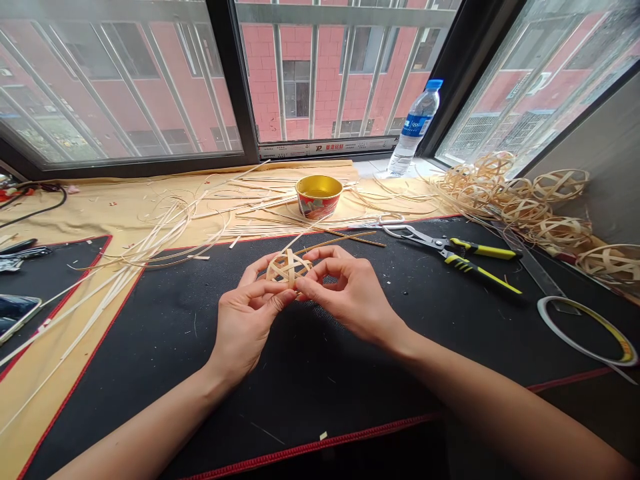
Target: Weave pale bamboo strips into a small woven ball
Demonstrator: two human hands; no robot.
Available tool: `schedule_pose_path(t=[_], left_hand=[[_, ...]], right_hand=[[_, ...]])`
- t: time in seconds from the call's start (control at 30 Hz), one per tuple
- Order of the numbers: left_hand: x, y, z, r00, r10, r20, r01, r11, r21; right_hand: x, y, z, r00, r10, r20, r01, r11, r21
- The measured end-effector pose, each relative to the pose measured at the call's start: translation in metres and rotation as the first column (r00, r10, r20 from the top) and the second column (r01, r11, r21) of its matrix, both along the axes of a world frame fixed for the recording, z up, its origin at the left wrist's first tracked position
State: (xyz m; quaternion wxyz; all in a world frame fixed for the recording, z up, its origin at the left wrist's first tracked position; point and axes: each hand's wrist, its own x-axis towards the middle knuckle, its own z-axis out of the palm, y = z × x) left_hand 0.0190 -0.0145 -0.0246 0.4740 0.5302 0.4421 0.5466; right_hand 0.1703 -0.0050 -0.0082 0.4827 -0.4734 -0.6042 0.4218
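Woven strip ball held between your hands
Your left hand and right hand curl half-closed, both gripping it above the black desk mat; it is round, with no clear long axis, and its loose strip ends point up and right.

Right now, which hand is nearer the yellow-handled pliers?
Right. The right hand is closer, left of the yellow-handled pliers without touching them; the left hand is farther left, both on the woven ball.
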Motion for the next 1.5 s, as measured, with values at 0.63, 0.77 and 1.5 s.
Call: schedule_pose_path(t=[0.63, 0.77, 1.5], left_hand=[[0.003, 0.001, 0.007, 0.984, 0.021, 0.177, 0.010, 0.985, -0.172], [0.004, 0.001, 0.011, 0.969, -0.017, 0.246, 0.071, 0.974, -0.215], [0.002, -0.002, -0.001, 0.997, 0.021, -0.072, -0.022, 1.000, -0.019]], right_hand=[[0.004, -0.003, -0.011, 0.940, -0.129, 0.316, -0.042, 0.875, 0.482], [0.006, -0.003, -0.010, 0.946, -0.128, 0.299, -0.054, 0.845, 0.532], [0.013, -0.002, -0.014, 0.870, -0.166, 0.465, -0.111, 0.851, 0.513]])
